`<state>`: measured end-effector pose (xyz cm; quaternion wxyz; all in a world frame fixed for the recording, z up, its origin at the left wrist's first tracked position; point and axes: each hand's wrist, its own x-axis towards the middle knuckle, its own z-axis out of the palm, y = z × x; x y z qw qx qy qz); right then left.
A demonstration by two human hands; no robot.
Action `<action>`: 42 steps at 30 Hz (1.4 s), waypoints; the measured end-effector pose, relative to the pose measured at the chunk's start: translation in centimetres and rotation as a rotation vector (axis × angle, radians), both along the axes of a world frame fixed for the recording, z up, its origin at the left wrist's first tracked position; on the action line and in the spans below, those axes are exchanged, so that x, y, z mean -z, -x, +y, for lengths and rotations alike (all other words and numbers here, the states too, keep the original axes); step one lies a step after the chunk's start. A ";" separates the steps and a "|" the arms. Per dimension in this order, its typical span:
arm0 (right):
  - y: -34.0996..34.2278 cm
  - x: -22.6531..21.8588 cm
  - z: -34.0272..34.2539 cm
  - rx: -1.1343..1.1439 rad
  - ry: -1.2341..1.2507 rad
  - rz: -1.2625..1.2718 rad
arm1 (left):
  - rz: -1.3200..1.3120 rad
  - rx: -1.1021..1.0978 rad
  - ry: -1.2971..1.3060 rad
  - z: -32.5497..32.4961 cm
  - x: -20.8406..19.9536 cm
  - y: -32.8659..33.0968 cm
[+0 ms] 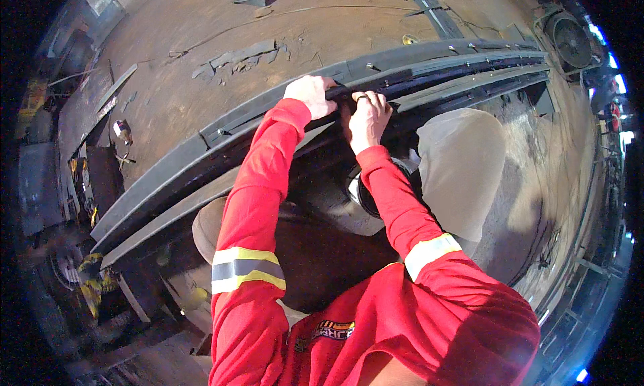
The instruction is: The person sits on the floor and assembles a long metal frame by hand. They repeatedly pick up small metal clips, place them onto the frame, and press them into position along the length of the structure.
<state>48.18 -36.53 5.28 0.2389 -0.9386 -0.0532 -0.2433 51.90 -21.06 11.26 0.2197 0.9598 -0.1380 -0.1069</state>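
Observation:
Both of my hands are closed at the middle of a long, dark, rail-like assembly [275, 118] that runs from lower left to upper right. My left hand [312, 94] has its fingers curled at the far edge, round one end of a short black rounded piece [340, 92]. Beside it, my right hand [369, 118] grips near the same piece, thumb side toward the left hand. What sits between the palms is mostly hidden, so its kind cannot be made out. Bolts [373, 67] stick up along the assembly's far strip.
Broken dark flakes [241, 56] lie on the brown floor beyond. A round fan [569, 40] stands at far right, and a thin cable [268, 22] crosses the floor. A bottle-like item [123, 131] lies at left. My bent knee [463, 164] is close behind the assembly.

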 end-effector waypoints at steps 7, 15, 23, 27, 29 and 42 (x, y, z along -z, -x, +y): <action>0.1 -0.2 -0.2 -0.025 0.055 0.045 | -0.026 0.003 -0.002 -1.1 -0.4 -0.7; 0.5 -1.3 0.2 -0.029 0.039 0.079 | -0.005 0.085 0.191 0.1 1.2 -1.6; 0.4 -1.7 0.2 -0.043 0.092 0.170 | 0.088 0.121 0.310 0.4 1.6 -2.4; 0.3 -1.7 0.1 -0.008 0.005 0.107 | 0.069 0.130 0.329 0.3 1.7 -2.2; 0.5 -1.6 0.1 -0.051 -0.048 0.088 | 0.077 0.114 0.338 0.3 1.4 -2.1; 0.6 -1.5 -0.3 -0.066 -0.008 0.099 | 0.034 0.130 0.322 0.3 1.8 -2.3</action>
